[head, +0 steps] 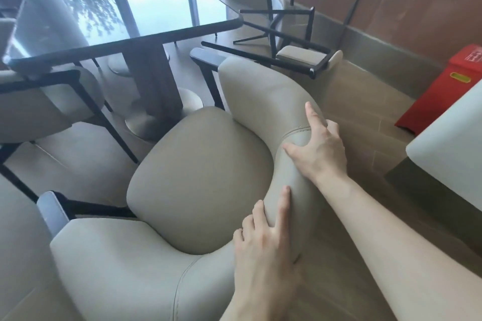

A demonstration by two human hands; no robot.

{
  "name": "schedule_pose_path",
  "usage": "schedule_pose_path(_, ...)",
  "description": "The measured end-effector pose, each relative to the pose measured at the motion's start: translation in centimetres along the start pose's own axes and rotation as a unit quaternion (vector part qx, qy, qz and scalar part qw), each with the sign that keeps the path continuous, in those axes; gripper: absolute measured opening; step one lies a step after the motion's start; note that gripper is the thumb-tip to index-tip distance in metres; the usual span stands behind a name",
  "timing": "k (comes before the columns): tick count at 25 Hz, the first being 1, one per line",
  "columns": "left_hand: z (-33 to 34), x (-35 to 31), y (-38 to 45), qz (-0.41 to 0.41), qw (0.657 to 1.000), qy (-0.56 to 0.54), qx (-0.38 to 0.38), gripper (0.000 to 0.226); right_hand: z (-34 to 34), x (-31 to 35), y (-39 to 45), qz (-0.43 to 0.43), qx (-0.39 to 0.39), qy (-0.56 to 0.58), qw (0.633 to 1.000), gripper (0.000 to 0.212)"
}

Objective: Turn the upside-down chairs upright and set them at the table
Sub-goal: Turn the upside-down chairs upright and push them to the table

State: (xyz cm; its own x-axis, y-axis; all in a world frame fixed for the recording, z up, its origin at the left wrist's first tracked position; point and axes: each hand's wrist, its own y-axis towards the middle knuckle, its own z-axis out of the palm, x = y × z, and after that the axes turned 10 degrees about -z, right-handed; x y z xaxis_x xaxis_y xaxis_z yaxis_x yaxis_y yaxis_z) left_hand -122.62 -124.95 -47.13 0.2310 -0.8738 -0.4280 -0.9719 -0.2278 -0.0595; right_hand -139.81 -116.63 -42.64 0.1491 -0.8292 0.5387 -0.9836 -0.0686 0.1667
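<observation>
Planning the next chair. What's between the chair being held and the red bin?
Head view: only bare floor between the held chair and the red bin.

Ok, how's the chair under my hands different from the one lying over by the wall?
The near chair stands upright, seat facing up; the far chair is overturned, its black legs sticking up and sideways. Both hands, left and right, hold the near chair's backrest; nobody touches the far chair. The near chair sits by the table; the far one lies beyond its corner. Both have beige upholstery and dark frames.

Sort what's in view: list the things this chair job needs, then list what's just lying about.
Job:
upright chair, held at its backrest by left hand and right hand
overturned chair, legs up
table

Lying about:
red bin
white counter
</observation>
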Motion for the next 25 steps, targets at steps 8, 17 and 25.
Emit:
schedule_pose_path(8,2.0,-2.7,4.6,-0.003,0.999,-0.053,-0.008,0.11,0.3,-4.1,5.7,0.005,0.031,0.015,0.999,0.095)
schedule_pose_path(17,5.0,-6.7,11.7,-0.02,0.999,-0.036,0.013,0.108,1.3,-8.9,13.0,0.016,0.045,0.006,0.999,0.094)
schedule_pose_path(25,6.6,-9.2,14.8,-0.028,0.999,0.005,0.039,0.105,2.1,-13.0,15.9,0.051,0.061,0.017,0.997,0.094)
